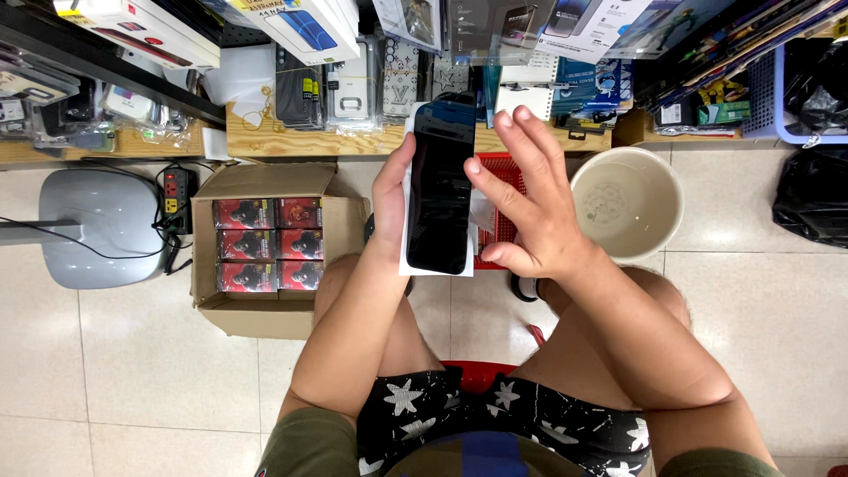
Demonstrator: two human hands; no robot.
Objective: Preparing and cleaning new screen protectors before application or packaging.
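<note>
My left hand (391,199) gripped the rigid, slippery, probably fragile black smartphone (439,190) by its edge, while my right hand (530,208) hovered open-fingered.

Only 1 view is supplied, taken from a head-worn camera and directed steeply downward over the seated person's lap. The left hand (391,199) and right hand (530,208) are seen at close range; the shelving (291,137) beyond appears farther away.
</note>
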